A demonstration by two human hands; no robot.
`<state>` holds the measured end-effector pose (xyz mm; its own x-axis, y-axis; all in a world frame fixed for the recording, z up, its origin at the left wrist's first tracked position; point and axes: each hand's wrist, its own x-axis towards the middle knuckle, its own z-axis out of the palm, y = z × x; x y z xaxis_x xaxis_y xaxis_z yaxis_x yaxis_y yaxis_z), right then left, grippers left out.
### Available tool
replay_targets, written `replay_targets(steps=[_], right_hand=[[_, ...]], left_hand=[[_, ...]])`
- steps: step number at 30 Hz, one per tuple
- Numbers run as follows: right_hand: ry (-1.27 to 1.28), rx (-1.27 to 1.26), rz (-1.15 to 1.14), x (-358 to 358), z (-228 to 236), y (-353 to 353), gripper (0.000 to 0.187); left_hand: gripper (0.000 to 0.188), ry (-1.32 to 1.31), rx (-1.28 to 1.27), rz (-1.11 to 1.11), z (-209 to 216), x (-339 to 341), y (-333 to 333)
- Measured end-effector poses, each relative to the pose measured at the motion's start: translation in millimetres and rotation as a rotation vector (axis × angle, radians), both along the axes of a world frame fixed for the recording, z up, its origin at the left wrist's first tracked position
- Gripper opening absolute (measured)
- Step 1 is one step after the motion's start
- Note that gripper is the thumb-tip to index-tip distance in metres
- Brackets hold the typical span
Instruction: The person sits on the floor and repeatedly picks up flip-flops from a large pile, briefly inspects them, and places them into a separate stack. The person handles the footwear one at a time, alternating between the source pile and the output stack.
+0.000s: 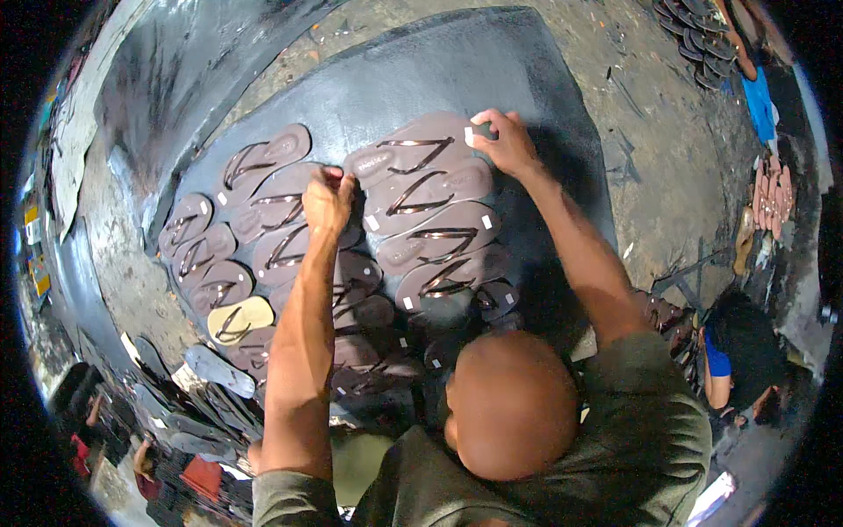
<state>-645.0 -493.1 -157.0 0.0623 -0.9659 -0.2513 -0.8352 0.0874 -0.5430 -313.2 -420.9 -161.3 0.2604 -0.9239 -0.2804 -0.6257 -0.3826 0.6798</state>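
My left hand is over the middle of the laid-out flip-flops, its fingertips bunched together beside a brown flip-flop. What those fingers hold, if anything, is too small to see. At the far right end of the top brown flip-flop, my right hand has thumb and forefinger curved apart. A small white label shows at the thumb tip, by the sole's end. Several other brown flip-flops with shiny dark straps lie overlapping in columns, some bearing white labels. One pale yellow flip-flop lies among the left ones.
A dark grey sheet lies beneath the flip-flops on a rough concrete floor. More dark footwear is piled at the far right. A grey-blue sole lies at lower left. Other people sit near both sides.
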Motion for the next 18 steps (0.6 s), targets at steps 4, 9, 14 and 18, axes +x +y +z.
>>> replay_targets(steps=[4, 9, 14, 18], right_hand=[[-0.089, 0.033, 0.293, 0, 13, -8, 0.036], [-0.301, -0.07, -0.123, -60, -28, 42, 0.047], [-0.252, 0.027, -0.196, -153, -87, 59, 0.044], [0.015, 0.001, -0.3, -152, -64, 70, 0.043]], left_hand=[[0.047, -0.516, 0.475, -0.564, 15, 8, -16], [0.045, 0.04, -0.127, -0.126, 73, 155, 35], [0.038, -0.439, -0.201, 0.483, 113, 431, 202], [0.033, -0.593, -0.297, 1.053, 120, 581, 400]])
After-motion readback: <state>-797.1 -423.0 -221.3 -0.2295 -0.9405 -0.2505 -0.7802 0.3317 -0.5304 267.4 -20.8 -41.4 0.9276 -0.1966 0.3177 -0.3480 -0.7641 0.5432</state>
